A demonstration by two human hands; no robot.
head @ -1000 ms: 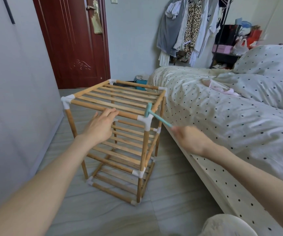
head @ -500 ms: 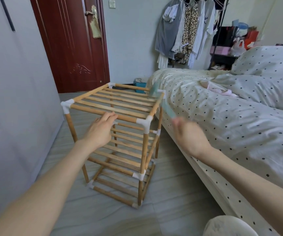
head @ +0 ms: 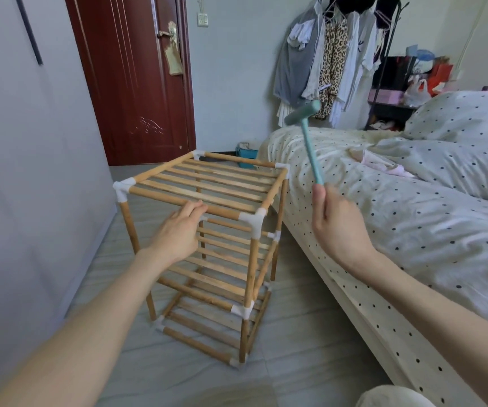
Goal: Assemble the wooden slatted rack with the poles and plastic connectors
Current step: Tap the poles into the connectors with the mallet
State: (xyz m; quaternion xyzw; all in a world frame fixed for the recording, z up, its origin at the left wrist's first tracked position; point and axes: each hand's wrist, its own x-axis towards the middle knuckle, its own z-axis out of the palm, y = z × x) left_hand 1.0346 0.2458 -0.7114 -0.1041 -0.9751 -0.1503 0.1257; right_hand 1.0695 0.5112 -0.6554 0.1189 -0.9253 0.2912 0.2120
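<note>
The wooden slatted rack (head: pixel 216 183) stands upright on the floor, three slatted tiers joined by poles and white plastic connectors (head: pixel 253 220). My left hand (head: pixel 178 233) rests on the front top pole, fingers curled over it. My right hand (head: pixel 336 227) grips the bottom of the handle of a small teal mallet (head: pixel 307 133), raised above and to the right of the rack's near right corner, its head up in the air.
A bed with a polka-dot cover (head: pixel 398 230) runs along the right, close to the rack. A grey wall (head: pixel 31 171) is at the left, a dark red door (head: pixel 131 77) behind. Clothes hang on a rack (head: pixel 328 60) at the back.
The mallet head was down on the near right top connector; my right hand has swung it up and away to the right. My left hand has stayed on the front pole.
</note>
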